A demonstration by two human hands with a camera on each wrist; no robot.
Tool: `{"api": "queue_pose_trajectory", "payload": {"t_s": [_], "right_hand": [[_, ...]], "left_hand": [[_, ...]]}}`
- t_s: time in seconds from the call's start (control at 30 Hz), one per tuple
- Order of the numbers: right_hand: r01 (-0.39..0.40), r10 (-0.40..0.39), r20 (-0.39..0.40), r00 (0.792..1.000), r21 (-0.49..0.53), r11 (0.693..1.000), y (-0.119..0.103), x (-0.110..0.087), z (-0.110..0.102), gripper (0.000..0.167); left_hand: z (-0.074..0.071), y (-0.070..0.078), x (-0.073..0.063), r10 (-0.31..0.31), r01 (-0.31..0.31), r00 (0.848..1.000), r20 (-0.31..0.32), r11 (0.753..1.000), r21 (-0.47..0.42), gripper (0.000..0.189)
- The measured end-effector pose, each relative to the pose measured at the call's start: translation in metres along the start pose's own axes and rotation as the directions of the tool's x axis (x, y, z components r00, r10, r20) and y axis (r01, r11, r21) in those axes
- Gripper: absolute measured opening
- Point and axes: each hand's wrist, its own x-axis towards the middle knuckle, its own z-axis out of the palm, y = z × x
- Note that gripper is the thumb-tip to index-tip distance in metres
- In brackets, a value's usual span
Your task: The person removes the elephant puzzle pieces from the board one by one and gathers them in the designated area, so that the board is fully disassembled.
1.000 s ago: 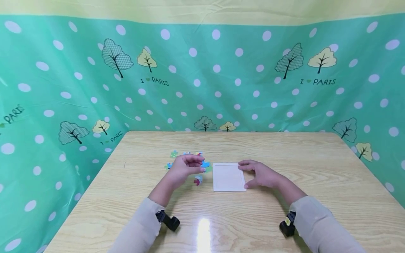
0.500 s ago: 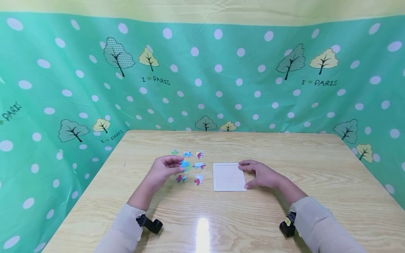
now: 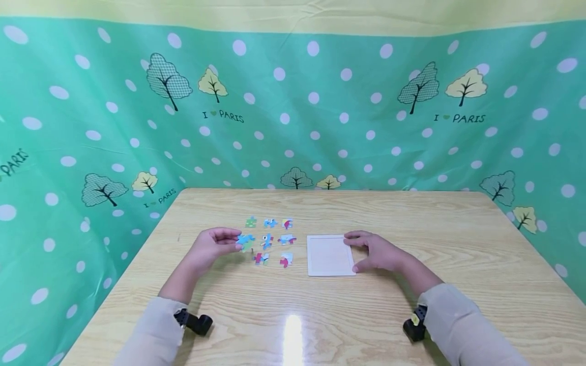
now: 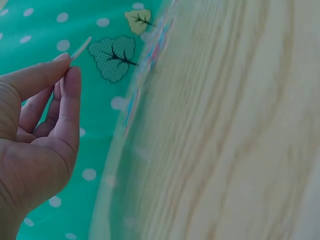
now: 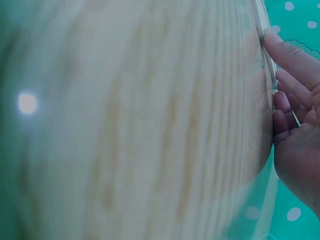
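Between thumb and index finger, my left hand (image 3: pixel 208 249) pinches a blue and green jigsaw piece (image 3: pixel 245 241). The left wrist view shows that piece edge-on as a thin pale sliver (image 4: pixel 82 49), raised off the table. My right hand (image 3: pixel 377 253) grips the right side of a flat white square puzzle tray (image 3: pixel 330 255), thumb at the near corner and fingers near the far one. In the right wrist view the thumb (image 5: pixel 287 52) touches the tray's thin edge. Several loose jigsaw pieces (image 3: pixel 287 239) lie in rough rows left of the tray.
The pale wood-grain table (image 3: pixel 412 218) carries everything. A green dotted cloth (image 3: pixel 293 101) hangs behind it and at both sides. A bright light reflection (image 3: pixel 293 340) shows near the table's front. Each wrist wears a black camera (image 3: pixel 199 324).
My left hand has moved left with the blue and green piece, away from the tray and past the loose pieces, uncovering several of them. My right hand and the tray have stayed put.
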Motion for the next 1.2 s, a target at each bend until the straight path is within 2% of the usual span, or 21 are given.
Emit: {"api": "queue_pose_trajectory", "payload": {"t_s": [0.27, 0.43, 0.73, 0.9, 1.2], "right_hand": [[-0.006, 0.006, -0.004, 1.0, -0.006, 1.0, 0.0, 0.0, 0.0, 0.078], [-0.005, 0.005, -0.004, 1.0, 0.005, 1.0, 0.0, 0.0, 0.0, 0.077], [-0.006, 0.006, -0.001, 1.0, 0.015, 1.0, 0.0, -0.001, 0.0, 0.078], [-0.004, 0.004, -0.002, 1.0, 0.013, 1.0, -0.001, -0.001, 0.0, 0.078], [0.004, -0.004, -0.007, 1.0, -0.001, 1.0, -0.002, -0.001, 0.001, 0.078]], "left_hand": [[-0.015, -0.011, 0.001, -0.063, 0.063, 0.998, 0.006, 0.996, 0.064, 0.046], [-0.021, -0.015, 0.003, -0.094, 0.09, 0.995, 0.031, 0.989, 0.115, 0.045], [-0.021, -0.017, 0.007, -0.124, 0.109, 0.99, 0.067, 0.976, 0.19, 0.04], [-0.017, -0.019, 0.009, -0.1, 0.078, 0.993, 0.056, 0.95, 0.301, 0.037], [-0.012, -0.015, 0.008, -0.048, 0.017, 0.997, 0.055, 0.885, 0.465, 0.028]]}}
